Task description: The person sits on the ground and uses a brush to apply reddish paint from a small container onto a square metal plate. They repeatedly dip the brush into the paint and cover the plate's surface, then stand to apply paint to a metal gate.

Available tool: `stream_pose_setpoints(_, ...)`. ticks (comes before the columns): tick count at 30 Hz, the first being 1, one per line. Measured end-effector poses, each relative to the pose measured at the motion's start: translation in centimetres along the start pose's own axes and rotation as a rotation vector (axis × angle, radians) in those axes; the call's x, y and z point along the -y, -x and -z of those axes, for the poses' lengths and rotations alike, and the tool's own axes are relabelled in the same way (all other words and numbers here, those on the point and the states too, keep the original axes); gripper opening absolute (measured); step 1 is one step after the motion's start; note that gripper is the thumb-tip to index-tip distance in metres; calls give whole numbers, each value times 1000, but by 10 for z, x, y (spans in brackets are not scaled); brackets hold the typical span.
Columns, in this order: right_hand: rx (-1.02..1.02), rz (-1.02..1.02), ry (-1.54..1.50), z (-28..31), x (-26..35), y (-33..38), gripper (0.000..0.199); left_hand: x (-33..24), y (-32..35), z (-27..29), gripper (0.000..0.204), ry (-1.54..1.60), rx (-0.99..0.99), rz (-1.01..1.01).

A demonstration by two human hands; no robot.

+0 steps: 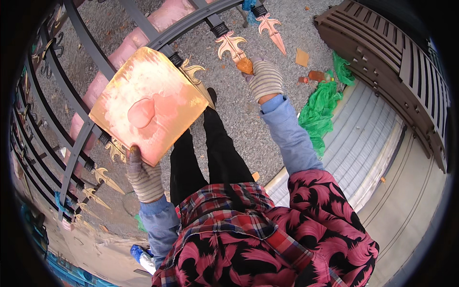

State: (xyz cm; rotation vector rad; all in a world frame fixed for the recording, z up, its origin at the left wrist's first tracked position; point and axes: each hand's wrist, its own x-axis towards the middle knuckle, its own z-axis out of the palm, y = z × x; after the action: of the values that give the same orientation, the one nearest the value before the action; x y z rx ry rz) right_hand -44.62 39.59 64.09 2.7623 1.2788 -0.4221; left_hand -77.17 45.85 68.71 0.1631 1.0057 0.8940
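Note:
My left hand (145,179), in a striped knit glove, grips the near edge of a flat square board (178,88). A puddle of pinkish copper paint (142,113) lies on it, with smears around. My right hand (264,79), gloved alike, pinches an orange-brown sponge-like pad (245,66) against the tip of a spear-shaped finial (231,46) on a dark grey metal fence (88,40). That finial and the spearhead finial (271,31) beyond it look pinkish copper. Finials farther left, such as one gold finial (106,179), are gold. The board partly hides others.
A brown slatted metal panel (363,48) stands at the right. Green plastic sheeting (318,110), a bottle of reddish liquid (319,76) and a cardboard scrap (301,57) lie on the gravel. Pink wrapped bundles (126,45) lie under the fence. A pale ribbed sheet (358,138) is at my right.

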Motion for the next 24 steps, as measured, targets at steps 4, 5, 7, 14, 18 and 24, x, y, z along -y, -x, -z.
stream_pose_setpoints(4, 42, -100, -198, -24, -39, 20, 39, -6, 0, 6, 54, 4, -26, -10)
stream_pose_setpoints(5, -54, -72, -188, 2, -15, 19, 39, -5, 0, 10, 54, -7, -32, 7)
stream_pose_setpoints(7, -188, 14, -154, 19, 10, 4, 40, -3, 1, 2, 53, -15, -5, 15)
stream_pose_setpoints(14, 323, -208, -125, 13, -7, 16, 36, -12, -1, 7, 52, -34, 11, 3)
stream_pose_setpoints(18, -218, -145, -242, 17, -4, -16, 39, -15, -4, 7, 51, -27, 59, 33)
stream_pose_setpoints(24, 289, -343, -114, 13, -32, 9, 34, -20, 2, 10, 50, -14, 107, 94)
